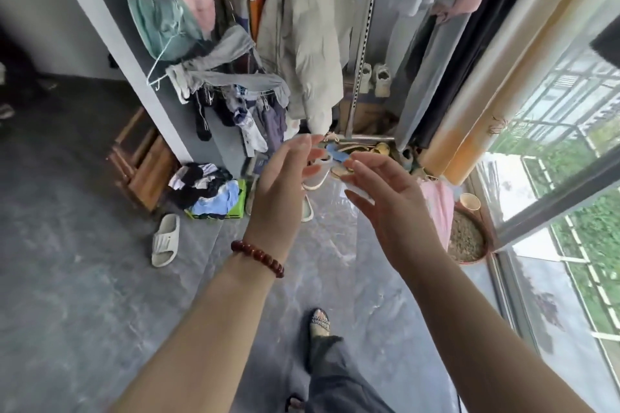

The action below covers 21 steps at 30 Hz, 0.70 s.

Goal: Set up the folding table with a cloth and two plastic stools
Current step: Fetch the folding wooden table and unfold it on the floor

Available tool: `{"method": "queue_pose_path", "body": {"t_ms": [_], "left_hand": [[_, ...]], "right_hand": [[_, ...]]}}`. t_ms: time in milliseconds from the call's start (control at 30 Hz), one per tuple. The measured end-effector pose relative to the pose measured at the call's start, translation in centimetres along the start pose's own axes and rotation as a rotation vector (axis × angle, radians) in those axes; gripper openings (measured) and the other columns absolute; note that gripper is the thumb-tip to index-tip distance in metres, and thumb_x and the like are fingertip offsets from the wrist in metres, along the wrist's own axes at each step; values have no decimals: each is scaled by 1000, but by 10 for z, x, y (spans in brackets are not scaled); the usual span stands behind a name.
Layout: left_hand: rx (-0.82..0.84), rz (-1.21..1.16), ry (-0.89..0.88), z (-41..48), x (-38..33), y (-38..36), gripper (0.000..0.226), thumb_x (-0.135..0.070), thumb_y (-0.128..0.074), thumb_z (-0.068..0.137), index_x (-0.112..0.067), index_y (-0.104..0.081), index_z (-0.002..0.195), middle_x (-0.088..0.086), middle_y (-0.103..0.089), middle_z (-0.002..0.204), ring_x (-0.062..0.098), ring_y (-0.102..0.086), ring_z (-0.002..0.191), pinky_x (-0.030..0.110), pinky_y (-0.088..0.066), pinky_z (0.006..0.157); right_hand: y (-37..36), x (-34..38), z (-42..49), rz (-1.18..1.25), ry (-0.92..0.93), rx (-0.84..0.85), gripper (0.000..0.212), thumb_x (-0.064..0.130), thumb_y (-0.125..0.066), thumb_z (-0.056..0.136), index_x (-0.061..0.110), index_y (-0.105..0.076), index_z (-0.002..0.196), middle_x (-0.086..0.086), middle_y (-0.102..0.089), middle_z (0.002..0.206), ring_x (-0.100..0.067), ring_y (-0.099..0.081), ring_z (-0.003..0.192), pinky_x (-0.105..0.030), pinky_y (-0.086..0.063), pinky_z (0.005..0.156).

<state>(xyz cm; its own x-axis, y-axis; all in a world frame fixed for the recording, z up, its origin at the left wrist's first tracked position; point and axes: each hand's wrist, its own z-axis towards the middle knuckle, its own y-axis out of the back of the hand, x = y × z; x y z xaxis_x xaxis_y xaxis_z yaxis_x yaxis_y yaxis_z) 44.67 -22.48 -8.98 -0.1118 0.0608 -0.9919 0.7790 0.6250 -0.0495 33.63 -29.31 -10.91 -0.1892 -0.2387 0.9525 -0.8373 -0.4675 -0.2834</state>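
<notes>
My left hand (285, 178), with a red bead bracelet on its wrist, and my right hand (389, 198) are both raised in front of me over the grey floor. Their fingers are straight and spread, palms facing each other, and neither holds anything. No folding table, cloth or plastic stool shows clearly. A pink object (436, 208) stands low beside the window, partly hidden behind my right hand; I cannot tell what it is.
Clothes hang on a rack (302, 43) ahead, with shoes (375, 77) and slippers beneath. A green basket of laundry (214, 198) and a white slipper (166, 240) lie on the floor at left, beside a wooden rack (144, 164). A round pot (468, 238) sits by the window (553, 178).
</notes>
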Motion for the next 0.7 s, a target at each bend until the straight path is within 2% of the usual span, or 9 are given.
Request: {"method": "queue_pose_path", "body": {"t_ms": [133,233,367,500,700], "left_hand": [[-33,-20,-1,41,-3,17,33,-38,-39,97,-23,-64,111,-3,-67,110,12,-62,104,25,-42,81],[-37,-41,3,80,-10,26,31,-36,-38,97,-25,-65,108,-5,-67,106,8,-63,100,21,-43,78],[-35,-45,16,133,-23,39,29,-34,-39,97,-24,-64,106,-2,-67,107,7,-61,95,19,-48,75],[-85,0,14,177,-32,62,31,-39,-38,97,-28,-65,106,-7,-68,105,11,-62,102,30,-42,89],[-178,27,36,216,-35,113,35,-54,-39,83,-38,-66,98,-13,-68,105,6,-62,101,34,-41,91]], "right_hand": [[-23,-7,41,3,-14,23,7,13,-60,89,18,-66,91,-5,-65,92,-15,-61,88,-26,-47,80],[-39,-8,80,3,-22,38,8,14,-61,89,16,-66,95,-3,-65,90,-14,-60,87,-25,-48,79],[-61,-4,132,13,-10,49,9,16,-63,88,23,-69,88,0,-66,88,-15,-60,88,-26,-48,81],[-86,-5,179,16,-30,88,8,14,-62,89,19,-67,91,2,-65,83,-14,-59,84,-27,-48,80],[-139,-18,228,3,-72,179,6,14,-61,89,16,-65,94,-1,-65,89,-13,-60,87,-26,-47,78]]}}
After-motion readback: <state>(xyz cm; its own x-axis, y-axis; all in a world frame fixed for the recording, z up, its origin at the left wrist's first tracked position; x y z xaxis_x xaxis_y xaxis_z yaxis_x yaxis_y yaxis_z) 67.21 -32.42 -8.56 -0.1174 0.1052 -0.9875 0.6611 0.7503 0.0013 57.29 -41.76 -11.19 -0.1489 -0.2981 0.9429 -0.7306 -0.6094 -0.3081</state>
